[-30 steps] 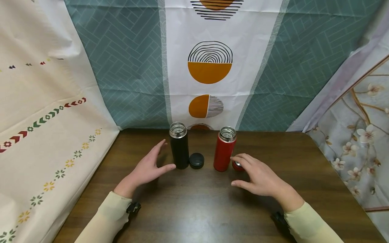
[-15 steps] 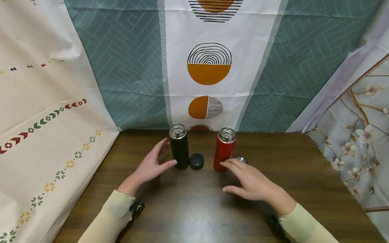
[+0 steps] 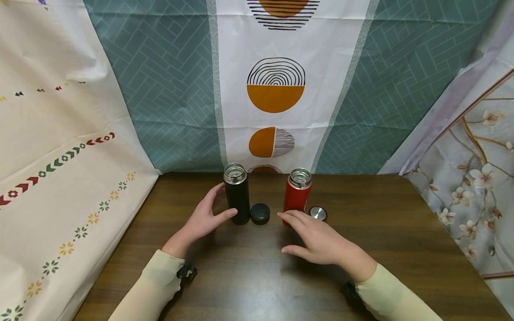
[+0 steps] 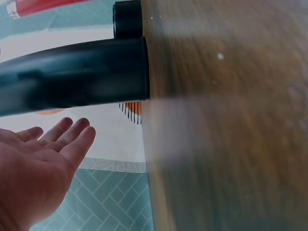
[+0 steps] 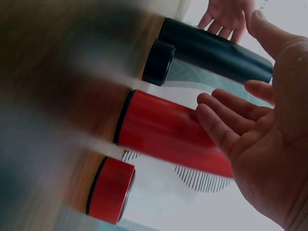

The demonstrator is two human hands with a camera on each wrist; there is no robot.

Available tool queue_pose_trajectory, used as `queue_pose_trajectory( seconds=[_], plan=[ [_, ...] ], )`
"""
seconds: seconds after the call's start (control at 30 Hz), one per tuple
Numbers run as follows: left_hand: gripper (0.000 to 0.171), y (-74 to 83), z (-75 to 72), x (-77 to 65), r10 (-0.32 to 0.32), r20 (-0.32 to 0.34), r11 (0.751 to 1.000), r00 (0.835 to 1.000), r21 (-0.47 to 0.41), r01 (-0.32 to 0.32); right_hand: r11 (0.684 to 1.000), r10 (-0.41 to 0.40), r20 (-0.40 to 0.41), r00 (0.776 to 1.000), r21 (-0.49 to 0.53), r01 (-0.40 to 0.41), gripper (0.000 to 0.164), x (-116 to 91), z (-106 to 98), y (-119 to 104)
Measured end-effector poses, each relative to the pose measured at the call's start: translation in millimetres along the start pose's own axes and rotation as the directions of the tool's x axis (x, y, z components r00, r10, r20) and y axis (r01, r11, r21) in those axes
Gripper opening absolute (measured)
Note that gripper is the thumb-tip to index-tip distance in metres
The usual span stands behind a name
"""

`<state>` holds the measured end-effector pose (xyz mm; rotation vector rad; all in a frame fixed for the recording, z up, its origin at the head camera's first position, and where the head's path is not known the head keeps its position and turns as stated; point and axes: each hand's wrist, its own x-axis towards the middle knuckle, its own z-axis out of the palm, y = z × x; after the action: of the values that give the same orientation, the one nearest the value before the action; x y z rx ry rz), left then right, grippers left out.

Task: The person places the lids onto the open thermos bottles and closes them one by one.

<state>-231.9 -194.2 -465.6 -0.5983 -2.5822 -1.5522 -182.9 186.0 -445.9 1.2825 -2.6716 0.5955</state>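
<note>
A black thermos bottle (image 3: 238,200) stands upright and uncapped, its bare steel neck on top. My left hand (image 3: 205,219) reaches around its left side, thumb in front and fingers behind; the left wrist view shows a gap between the fingers and the bottle. Just right of it sits its black cap (image 3: 260,213). Farther right is an upright, uncapped red thermos bottle (image 3: 297,194). My right hand (image 3: 315,238) hovers before it with spread fingers, hiding its lower part, and holds nothing. The red cap (image 3: 318,213), steel disc upward, lies right of the red bottle.
All of it stands on a brown wooden table (image 3: 257,276) that reflects light near the front. A teal and white patterned cloth (image 3: 172,89) hangs behind the far edge. A cream embroidered cloth (image 3: 60,178) hangs at the left, and a floral cloth (image 3: 482,187) at the right.
My right hand has moved left, from beside the red cap to in front of the red bottle, uncovering the cap. My left hand has edged right, closer around the black bottle.
</note>
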Motion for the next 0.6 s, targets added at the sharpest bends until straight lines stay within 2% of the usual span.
queue_pose_trajectory(
  seconds=[0.23, 0.37, 0.6],
  plan=[
    [0.087, -0.1, 3.4, 6.1, 0.019, -0.002, 0.997, 1.0, -0.078, -0.019, 1.0, -0.007, -0.004, 1.0, -0.005, 0.007, 0.085, 13, 8, -6],
    [0.086, -0.4, 3.9, 8.2, 0.026, -0.013, 0.995, 1.0, -0.092, -0.027, 1.0, -0.007, -0.006, 1.0, -0.002, 0.007, 0.083, 21, 12, -12],
    [0.086, 1.2, 3.6, 10.2, 0.032, -0.022, 0.994, 0.999, -0.105, -0.034, 0.997, 0.056, -0.021, 0.998, -0.061, -0.057, 0.084, 39, 23, -18]
  ],
)
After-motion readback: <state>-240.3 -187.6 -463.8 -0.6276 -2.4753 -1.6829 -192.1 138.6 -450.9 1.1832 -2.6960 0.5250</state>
